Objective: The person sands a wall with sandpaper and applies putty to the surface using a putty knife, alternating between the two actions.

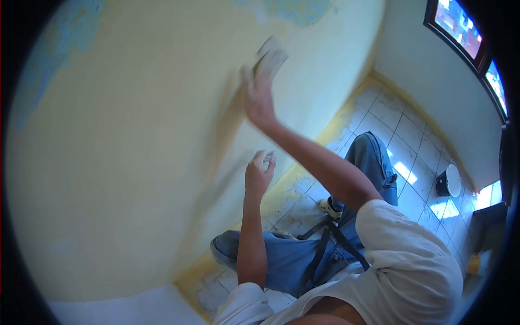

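Observation:
On the yellowish wall (135, 135), my right hand (264, 81) is raised at upper centre, blurred and dusty, its fingers pressed over a small flat grey pad (267, 45) against the surface. Lower down, close to the wall, my left hand (259, 172) has its fingers curled together. Something pale shows between those fingertips, too small to make out. Bluish-green patches (303, 10) mark the wall at the top and at the upper left.
My bent legs in blue jeans (292, 260) rest over the tiled floor (379, 114). A black and white bucket (448, 181) stands at the right. A window (460, 24) is at the upper right. Yellowish residue (292, 187) lines the wall's foot.

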A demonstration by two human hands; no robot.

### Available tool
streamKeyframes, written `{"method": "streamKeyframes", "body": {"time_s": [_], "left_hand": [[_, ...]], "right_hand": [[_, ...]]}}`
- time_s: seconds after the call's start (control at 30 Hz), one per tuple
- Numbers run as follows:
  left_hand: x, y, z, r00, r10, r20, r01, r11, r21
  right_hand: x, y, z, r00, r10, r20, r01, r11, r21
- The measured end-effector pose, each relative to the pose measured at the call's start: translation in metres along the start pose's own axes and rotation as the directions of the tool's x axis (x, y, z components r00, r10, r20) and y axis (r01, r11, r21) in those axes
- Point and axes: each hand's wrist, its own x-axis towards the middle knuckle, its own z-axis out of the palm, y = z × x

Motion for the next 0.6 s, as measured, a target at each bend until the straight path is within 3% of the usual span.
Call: {"method": "streamKeyframes", "body": {"time_s": [0.07, 0.1, 0.2, 0.23, 0.33, 0.43, 0.53, 0.6], "left_hand": [[0.017, 0.007, 0.006, 1.0, 0.006, 0.024, -0.006, 1.0, -0.005], [0.017, 0.004, 0.006, 0.999, 0.005, 0.042, -0.006, 1.0, 0.012], [0.015, 0.003, 0.005, 0.999, 0.008, 0.042, -0.007, 1.0, -0.02], [0.012, 0.005, 0.002, 0.999, 0.013, 0.037, -0.011, 0.999, -0.043], [0.01, -0.001, 0.004, 0.999, 0.017, 0.05, -0.016, 1.0, -0.024], [0.011, -0.001, 0.003, 0.997, 0.051, 0.056, -0.054, 0.998, 0.045], [0.009, 0.008, -0.002, 0.997, 0.021, 0.075, -0.018, 0.999, -0.035], [0.0, -0.004, 0.0, 0.996, 0.006, 0.087, -0.01, 0.999, 0.05]], "right_hand": [[-0.03, -0.015, -0.005, 0.99, -0.054, 0.129, 0.071, 0.989, -0.132], [-0.017, -0.006, -0.013, 0.987, -0.104, 0.119, 0.12, 0.983, -0.136], [0.017, -0.014, -0.011, 0.996, -0.06, -0.063, 0.058, 0.998, -0.032], [0.011, -0.017, -0.002, 0.993, -0.077, -0.087, 0.067, 0.991, -0.113], [-0.004, -0.003, -0.016, 0.982, -0.17, 0.08, 0.181, 0.969, -0.17], [0.004, -0.001, -0.026, 0.981, -0.171, 0.091, 0.182, 0.973, -0.14], [0.009, -0.018, 0.005, 0.987, -0.115, -0.115, 0.107, 0.991, -0.08], [-0.025, -0.027, 0.016, 0.961, -0.269, 0.057, 0.275, 0.933, -0.23]]}}
